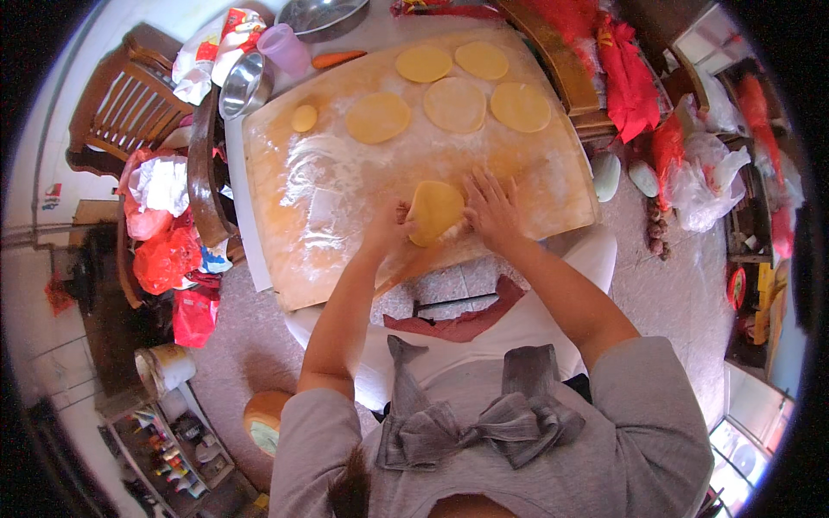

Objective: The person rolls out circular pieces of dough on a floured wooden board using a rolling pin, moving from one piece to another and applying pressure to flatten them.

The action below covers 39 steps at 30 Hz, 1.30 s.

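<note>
A thin yellow dough round lies near the front of a floured wooden board. My left hand pinches its left edge between thumb and fingers. On the other side my right hand rests palm down with its fingers spread, the thumb side close to the dough's right edge. A blurred brown strip shows at the board's near edge between my forearms; I cannot tell what it is. Farther back lie several rolled dough rounds, two of them nearly touching. A small dough piece sits at the back left.
Loose flour covers the board's left half. Behind it stand a steel bowl, a pink plastic cup, a carrot and a large metal basin. A wooden chair flanks the left, with red plastic bags beyond.
</note>
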### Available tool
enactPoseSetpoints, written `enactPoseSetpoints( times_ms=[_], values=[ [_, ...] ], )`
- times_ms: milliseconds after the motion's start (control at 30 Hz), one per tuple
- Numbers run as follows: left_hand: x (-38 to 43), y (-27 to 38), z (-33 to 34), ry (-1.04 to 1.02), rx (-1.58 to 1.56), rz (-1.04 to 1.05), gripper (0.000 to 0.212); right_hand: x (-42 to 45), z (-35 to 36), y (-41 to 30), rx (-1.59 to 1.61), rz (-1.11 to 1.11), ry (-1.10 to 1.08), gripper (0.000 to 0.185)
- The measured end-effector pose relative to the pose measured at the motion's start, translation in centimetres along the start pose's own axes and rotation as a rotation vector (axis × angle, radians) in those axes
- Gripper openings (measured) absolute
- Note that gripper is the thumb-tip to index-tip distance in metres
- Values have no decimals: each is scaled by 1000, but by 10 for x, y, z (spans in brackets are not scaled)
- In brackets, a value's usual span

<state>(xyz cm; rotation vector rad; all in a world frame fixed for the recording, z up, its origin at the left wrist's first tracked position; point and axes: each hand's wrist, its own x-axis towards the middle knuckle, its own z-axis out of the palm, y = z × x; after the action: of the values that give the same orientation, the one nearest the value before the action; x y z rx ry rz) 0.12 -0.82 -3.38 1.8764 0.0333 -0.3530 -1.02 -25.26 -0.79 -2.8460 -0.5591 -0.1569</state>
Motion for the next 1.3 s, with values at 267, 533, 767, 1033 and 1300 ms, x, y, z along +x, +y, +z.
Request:
enactPoseSetpoints(
  times_ms=[267, 533, 767, 1033, 1300],
  values=[
    [50, 51, 8, 149, -4, -4, 31, 91, 24, -13, 35, 230, 30, 54],
    [73, 16, 2, -8, 452, 256, 19, 76, 9, -17, -60, 130, -80, 54],
    [41, 10, 17, 235, 308, 86, 21, -39, -1, 19, 88, -12, -13, 55],
    [2, 28, 18, -91, 156, 25, 32, -4, 6, 5, 15, 58, 18, 53],
    [66, 24, 12, -18, 141, -29, 30, 94, 17, -24, 38, 257, 18, 53]
  ],
)
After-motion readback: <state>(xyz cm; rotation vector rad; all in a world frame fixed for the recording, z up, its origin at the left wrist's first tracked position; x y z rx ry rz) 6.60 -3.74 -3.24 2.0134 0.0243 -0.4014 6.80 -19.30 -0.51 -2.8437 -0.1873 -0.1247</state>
